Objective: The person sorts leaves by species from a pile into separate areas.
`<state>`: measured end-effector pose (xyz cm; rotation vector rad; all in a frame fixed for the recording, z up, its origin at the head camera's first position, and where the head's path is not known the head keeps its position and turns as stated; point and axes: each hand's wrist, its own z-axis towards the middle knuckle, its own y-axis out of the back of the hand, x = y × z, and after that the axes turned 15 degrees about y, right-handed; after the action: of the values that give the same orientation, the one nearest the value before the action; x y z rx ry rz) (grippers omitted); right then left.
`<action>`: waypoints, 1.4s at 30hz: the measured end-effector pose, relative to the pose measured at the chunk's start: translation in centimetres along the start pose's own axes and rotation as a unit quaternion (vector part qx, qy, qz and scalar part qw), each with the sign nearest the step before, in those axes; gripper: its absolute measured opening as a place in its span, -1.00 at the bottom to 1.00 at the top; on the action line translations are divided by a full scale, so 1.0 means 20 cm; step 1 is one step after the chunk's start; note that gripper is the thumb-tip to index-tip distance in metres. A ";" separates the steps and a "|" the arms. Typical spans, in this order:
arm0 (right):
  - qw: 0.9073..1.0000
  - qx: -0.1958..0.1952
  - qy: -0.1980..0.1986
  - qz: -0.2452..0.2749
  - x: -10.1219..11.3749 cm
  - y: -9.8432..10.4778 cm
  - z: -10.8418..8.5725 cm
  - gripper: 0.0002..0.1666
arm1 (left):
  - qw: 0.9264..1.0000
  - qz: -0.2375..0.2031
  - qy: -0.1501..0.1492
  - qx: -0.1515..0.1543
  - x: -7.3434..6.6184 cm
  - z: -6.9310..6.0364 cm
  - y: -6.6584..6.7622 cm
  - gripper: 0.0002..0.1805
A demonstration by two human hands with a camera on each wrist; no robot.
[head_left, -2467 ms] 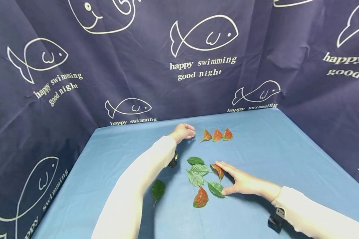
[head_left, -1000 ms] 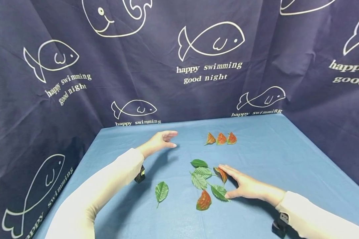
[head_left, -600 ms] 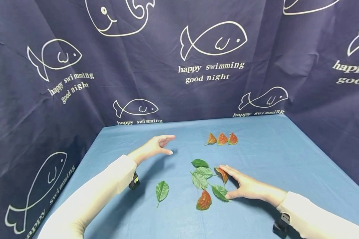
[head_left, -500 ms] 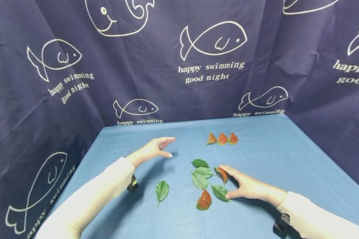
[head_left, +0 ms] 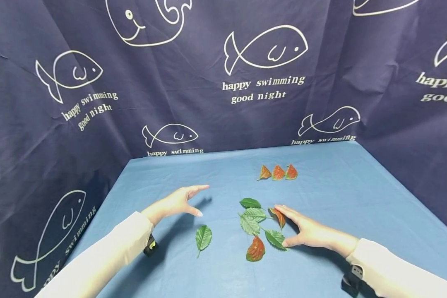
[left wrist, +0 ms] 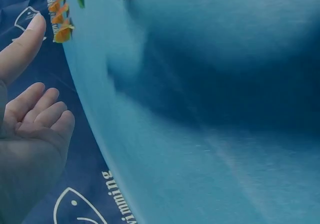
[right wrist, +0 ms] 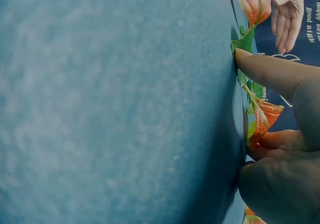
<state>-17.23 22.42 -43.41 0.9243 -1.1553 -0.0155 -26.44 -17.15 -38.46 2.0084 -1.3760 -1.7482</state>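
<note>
My left hand hovers above the blue cloth with thumb and fingers spread, holding nothing. Below it lies a single green leaf. My right hand rests at the right of a leaf cluster. Its fingertips touch a red-orange leaf, and its thumb touches a green leaf. In the right wrist view the thumb presses that leaf's edge. Pale green leaves overlap in the cluster, with a darker green leaf behind and a red leaf in front.
Three red-orange leaves lie in a row toward the back of the blue tablecloth. A dark blue curtain printed with white fish encloses the table's back and sides.
My left hand has moved from beside the back row of leaves toward the left and nearer, its thumb and fingers spreading. The right hand stays on the same leaves; the view has shifted slightly.
</note>
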 end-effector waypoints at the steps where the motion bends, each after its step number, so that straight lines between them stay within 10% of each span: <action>1: 1.000 -0.001 -0.002 0.002 0.00 0.00 0.00 0.20 | 1.000 0.000 -0.002 0.003 0.00 -0.01 -0.01 -0.04; 12: 1.000 -0.008 -0.003 0.001 0.00 0.02 -0.01 0.20 | 0.997 -0.031 -0.027 0.061 0.03 -0.07 -0.13 -0.04; 24: 1.000 -0.009 -0.010 0.000 0.02 0.02 0.00 0.17 | 0.999 -0.023 -0.009 0.036 0.03 -0.10 -0.22 -0.14; 42: 1.000 0.002 -0.012 0.004 -0.01 0.01 0.00 0.20 | 0.982 -0.180 0.022 0.056 -0.12 -0.13 -0.40 -0.42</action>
<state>-17.44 22.55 -43.37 0.9241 -1.1822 -0.0176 -19.89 -12.03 -40.95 2.4688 -1.1782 -1.7794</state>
